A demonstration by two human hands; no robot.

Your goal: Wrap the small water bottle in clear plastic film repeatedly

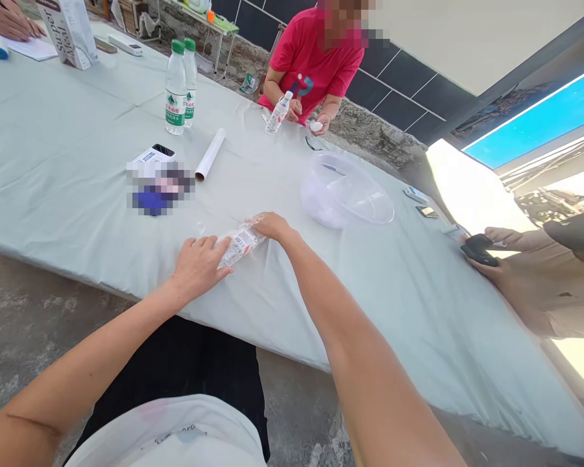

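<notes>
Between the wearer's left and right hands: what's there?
A clear plastic bottle with a printed label, in the head view. It lies on its side, left hand at one end, right hand at the other.

The head camera looks forward and down across the table [272, 311].
</notes>
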